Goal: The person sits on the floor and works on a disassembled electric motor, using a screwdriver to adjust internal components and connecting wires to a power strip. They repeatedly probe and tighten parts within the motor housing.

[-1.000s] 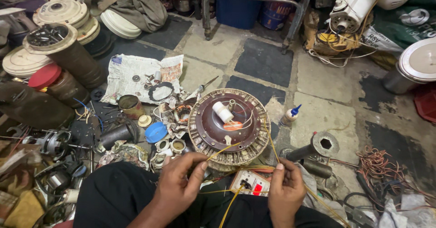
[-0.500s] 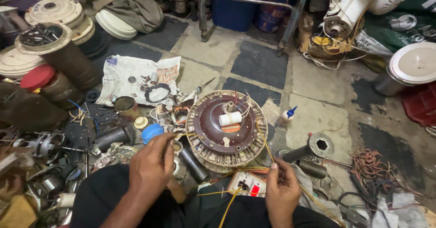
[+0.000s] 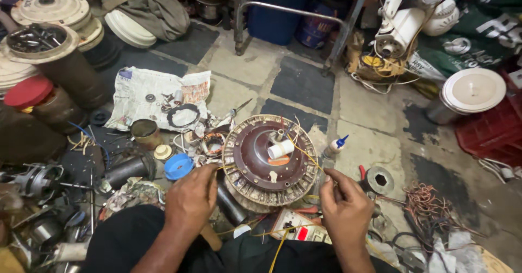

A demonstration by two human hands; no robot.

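The left hand (image 3: 191,198) is curled closed at the left rim of a round maroon fan motor with a ring of copper windings (image 3: 270,161), seemingly pinching a thin yellow wire (image 3: 306,154). The right hand (image 3: 343,208), fingers pinched shut, grips wire at the motor's right rim. The motor lies open on the floor, leads still loose, so wiring looks unfinished. A small white glue bottle with a blue tip (image 3: 334,147) stands just right of the motor.

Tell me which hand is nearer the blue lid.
Left. The left hand sits just right of and below the blue lid; the right hand is far across the motor disc.
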